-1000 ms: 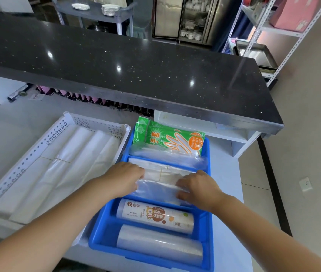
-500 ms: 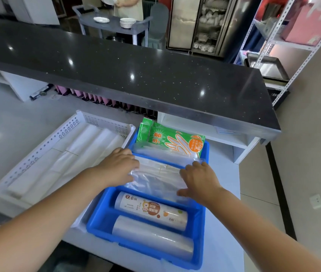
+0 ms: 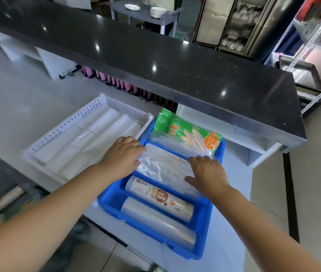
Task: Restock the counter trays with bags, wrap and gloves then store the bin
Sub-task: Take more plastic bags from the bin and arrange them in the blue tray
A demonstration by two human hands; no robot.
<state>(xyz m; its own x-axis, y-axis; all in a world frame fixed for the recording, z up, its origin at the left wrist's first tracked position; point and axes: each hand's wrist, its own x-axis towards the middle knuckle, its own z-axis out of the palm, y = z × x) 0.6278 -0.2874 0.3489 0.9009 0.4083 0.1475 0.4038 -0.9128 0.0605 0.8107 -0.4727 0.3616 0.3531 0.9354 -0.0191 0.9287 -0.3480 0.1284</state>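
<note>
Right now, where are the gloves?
Head view: glove pack lies at the far end of the blue tray, beyond the clear bags, right of the white tray.

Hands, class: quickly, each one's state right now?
Left hand: curled fingers touch the clear bag stack; grip cannot be told.
Right hand: open, pressing flat on it.

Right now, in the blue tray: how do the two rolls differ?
Look: the printed roll has a white wrapper with an orange label and text, while the plain roll is clear and unmarked.
Place: the printed roll lies next to the clear bags, and the plain roll lies along the near wall of the blue tray.
Shared: both lie on their sides, parallel to each other, and look similar in length.
</note>
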